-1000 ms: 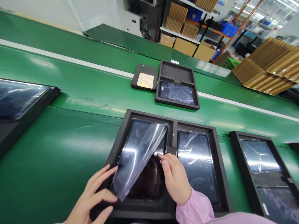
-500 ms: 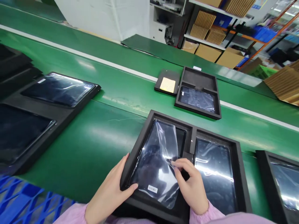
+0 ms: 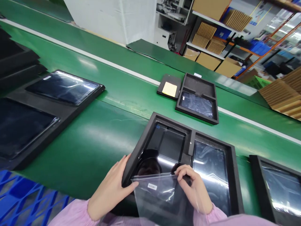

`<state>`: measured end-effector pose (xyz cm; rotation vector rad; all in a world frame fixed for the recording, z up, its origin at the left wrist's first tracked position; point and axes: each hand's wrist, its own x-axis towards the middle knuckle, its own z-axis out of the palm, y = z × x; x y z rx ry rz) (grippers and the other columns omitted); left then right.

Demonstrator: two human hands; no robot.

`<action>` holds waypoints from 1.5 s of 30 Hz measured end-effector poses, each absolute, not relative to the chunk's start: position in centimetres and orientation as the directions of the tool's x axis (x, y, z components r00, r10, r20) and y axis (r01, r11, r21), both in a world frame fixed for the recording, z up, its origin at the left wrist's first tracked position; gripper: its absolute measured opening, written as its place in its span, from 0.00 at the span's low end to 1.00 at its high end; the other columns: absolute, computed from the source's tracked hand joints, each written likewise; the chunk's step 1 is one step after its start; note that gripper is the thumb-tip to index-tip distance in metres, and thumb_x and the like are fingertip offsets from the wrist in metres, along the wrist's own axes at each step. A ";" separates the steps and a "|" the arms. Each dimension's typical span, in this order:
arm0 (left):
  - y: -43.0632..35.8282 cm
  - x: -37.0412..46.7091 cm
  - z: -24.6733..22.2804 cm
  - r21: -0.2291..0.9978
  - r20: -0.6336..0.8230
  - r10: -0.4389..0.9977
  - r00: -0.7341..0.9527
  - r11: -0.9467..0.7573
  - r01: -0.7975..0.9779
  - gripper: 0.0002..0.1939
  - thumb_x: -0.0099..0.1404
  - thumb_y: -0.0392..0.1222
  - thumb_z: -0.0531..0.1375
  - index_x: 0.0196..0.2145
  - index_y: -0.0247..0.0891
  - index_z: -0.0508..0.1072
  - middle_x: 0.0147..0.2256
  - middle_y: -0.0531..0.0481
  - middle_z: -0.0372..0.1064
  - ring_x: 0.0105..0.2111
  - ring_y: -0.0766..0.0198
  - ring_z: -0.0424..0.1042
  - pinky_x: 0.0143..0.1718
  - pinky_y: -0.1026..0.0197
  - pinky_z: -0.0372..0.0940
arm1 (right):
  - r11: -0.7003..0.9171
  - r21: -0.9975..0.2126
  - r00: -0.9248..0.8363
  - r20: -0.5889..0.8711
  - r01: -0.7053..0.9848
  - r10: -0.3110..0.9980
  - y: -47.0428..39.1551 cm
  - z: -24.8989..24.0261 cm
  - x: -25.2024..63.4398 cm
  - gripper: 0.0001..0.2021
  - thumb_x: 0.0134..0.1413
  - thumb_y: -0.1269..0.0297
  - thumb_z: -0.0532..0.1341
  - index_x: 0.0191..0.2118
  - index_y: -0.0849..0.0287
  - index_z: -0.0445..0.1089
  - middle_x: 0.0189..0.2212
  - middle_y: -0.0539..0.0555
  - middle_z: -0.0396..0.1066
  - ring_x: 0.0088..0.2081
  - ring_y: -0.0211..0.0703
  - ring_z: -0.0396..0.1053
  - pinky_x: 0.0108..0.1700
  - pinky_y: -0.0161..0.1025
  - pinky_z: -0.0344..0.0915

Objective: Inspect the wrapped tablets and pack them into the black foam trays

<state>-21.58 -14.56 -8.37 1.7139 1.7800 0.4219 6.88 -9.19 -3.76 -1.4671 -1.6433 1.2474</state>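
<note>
A black two-compartment tray (image 3: 192, 133) lies on the green work surface in front of me. In its left compartment a dark glossy screen panel (image 3: 168, 141) shows bare over its upper part. Clear protective film (image 3: 160, 201) with a white label hangs folded back over the tray's near side. My right hand (image 3: 194, 188) pinches the film's upper right edge. My left hand (image 3: 115, 185) holds the tray's left side, its thumb resting by the film's left corner. The right compartment holds another screen panel (image 3: 210, 175) under film.
At left, a black tray (image 3: 33, 97) carries two film-covered panels beside stacked black trays (image 3: 18, 59). Further back are a smaller tray (image 3: 197, 97) and a black box with a yellow sheet (image 3: 169, 89). Another tray (image 3: 257, 188) sits at right; a blue crate (image 3: 25, 201) is lower left.
My right hand has drawn the film down toward me, uncovering the left panel's upper part. My left hand stays on the tray's side. The whole view has shifted slightly.
</note>
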 end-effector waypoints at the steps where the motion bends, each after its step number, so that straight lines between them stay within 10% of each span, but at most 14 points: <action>1: -14.7 -21.6 -8.7 0.586 -0.164 0.986 0.043 0.063 0.808 0.38 0.62 0.51 0.56 0.67 0.36 0.54 0.63 0.37 0.63 0.63 0.44 0.63 0.62 0.40 0.64 | -0.056 -0.917 -0.201 -0.146 0.394 0.969 -9.2 -3.7 6.9 0.04 0.46 0.67 0.60 0.23 0.55 0.69 0.29 0.53 0.75 0.34 0.47 0.73 0.40 0.41 0.68; 5: -14.3 -20.6 -9.0 0.296 0.214 0.975 0.061 -0.124 0.947 0.42 0.62 0.49 0.57 0.67 0.26 0.49 0.59 0.27 0.66 0.60 0.37 0.66 0.56 0.39 0.66 | -0.088 -0.918 -0.064 -0.122 0.386 0.990 -9.5 -3.7 6.9 0.10 0.54 0.56 0.59 0.29 0.56 0.70 0.28 0.52 0.73 0.33 0.47 0.72 0.37 0.40 0.67; 8: -12.8 -19.2 -7.1 0.054 0.518 0.844 0.136 -0.192 0.980 0.26 0.66 0.43 0.56 0.56 0.21 0.61 0.53 0.21 0.67 0.57 0.34 0.67 0.52 0.39 0.66 | -0.047 -0.857 0.159 0.042 0.513 0.986 -9.9 -3.5 6.7 0.14 0.55 0.53 0.59 0.24 0.55 0.63 0.21 0.48 0.65 0.25 0.42 0.65 0.29 0.37 0.63; 12: -10.8 -17.7 -3.9 -0.078 0.552 0.774 0.309 -0.321 0.944 0.06 0.69 0.39 0.56 0.33 0.36 0.66 0.34 0.41 0.70 0.38 0.49 0.74 0.37 0.52 0.65 | 0.209 -0.682 0.025 0.316 0.701 0.948 -11.6 -3.4 6.0 0.16 0.59 0.61 0.59 0.22 0.55 0.57 0.19 0.46 0.61 0.22 0.38 0.62 0.26 0.35 0.60; 16: -9.4 -16.3 -3.0 0.058 0.309 0.795 0.522 -0.563 0.824 0.14 0.70 0.41 0.55 0.26 0.40 0.68 0.23 0.52 0.66 0.26 0.58 0.69 0.31 0.56 0.60 | 0.520 -0.530 -0.350 0.392 0.671 0.851 -13.6 -4.5 5.3 0.04 0.61 0.68 0.59 0.37 0.57 0.71 0.34 0.54 0.77 0.37 0.45 0.75 0.45 0.45 0.69; 20: -5.9 -13.8 -3.8 0.281 0.063 0.710 0.701 -0.687 0.670 0.10 0.69 0.40 0.55 0.43 0.39 0.75 0.44 0.45 0.76 0.45 0.57 0.74 0.46 0.57 0.65 | 0.584 -0.497 -0.500 0.306 0.642 0.810 -15.0 -6.1 5.4 0.12 0.58 0.71 0.60 0.46 0.56 0.74 0.49 0.60 0.77 0.54 0.51 0.72 0.63 0.53 0.61; 25: 1.2 -10.7 -4.2 0.244 -0.058 0.817 0.573 -0.545 0.802 0.23 0.69 0.44 0.52 0.60 0.42 0.67 0.65 0.37 0.59 0.65 0.45 0.58 0.62 0.34 0.53 | 0.529 -0.652 -0.524 0.229 0.543 0.820 -16.3 -6.3 7.0 0.11 0.57 0.71 0.59 0.41 0.55 0.78 0.41 0.53 0.81 0.49 0.45 0.77 0.68 0.50 0.54; 31: 1.5 -9.3 -4.4 0.199 0.025 0.910 0.413 -0.410 0.890 0.28 0.70 0.43 0.47 0.62 0.25 0.64 0.63 0.22 0.58 0.65 0.35 0.56 0.60 0.29 0.53 | 0.368 -0.764 -0.116 0.365 0.529 0.924 -18.1 -4.6 12.6 0.11 0.59 0.71 0.58 0.38 0.54 0.79 0.33 0.54 0.82 0.40 0.46 0.81 0.52 0.44 0.73; 36: -4.9 -7.3 -3.0 0.251 0.003 0.592 0.806 -0.781 0.572 0.24 0.67 0.38 0.51 0.58 0.34 0.70 0.60 0.33 0.66 0.62 0.44 0.64 0.61 0.40 0.58 | 0.054 -0.761 0.431 0.423 0.646 0.797 -19.6 -5.7 18.7 0.11 0.63 0.65 0.57 0.37 0.58 0.78 0.27 0.55 0.80 0.31 0.46 0.78 0.36 0.42 0.75; 39: -7.9 -5.8 -3.1 0.373 -0.056 0.340 0.939 -0.865 0.336 0.25 0.64 0.38 0.58 0.58 0.45 0.70 0.63 0.43 0.64 0.63 0.51 0.63 0.65 0.46 0.55 | -0.032 -0.731 0.492 0.426 0.682 0.759 -19.7 -6.5 20.6 0.12 0.64 0.63 0.56 0.38 0.60 0.77 0.30 0.57 0.79 0.33 0.48 0.77 0.38 0.45 0.73; 45: -8.8 -4.4 -5.3 0.458 -0.078 0.381 0.921 -0.807 0.373 0.28 0.60 0.45 0.66 0.58 0.50 0.70 0.67 0.44 0.57 0.67 0.49 0.56 0.67 0.42 0.50 | -0.113 -0.612 0.409 0.369 0.783 0.835 -18.2 -6.5 19.8 0.12 0.58 0.62 0.58 0.38 0.56 0.79 0.28 0.56 0.72 0.33 0.50 0.66 0.38 0.48 0.65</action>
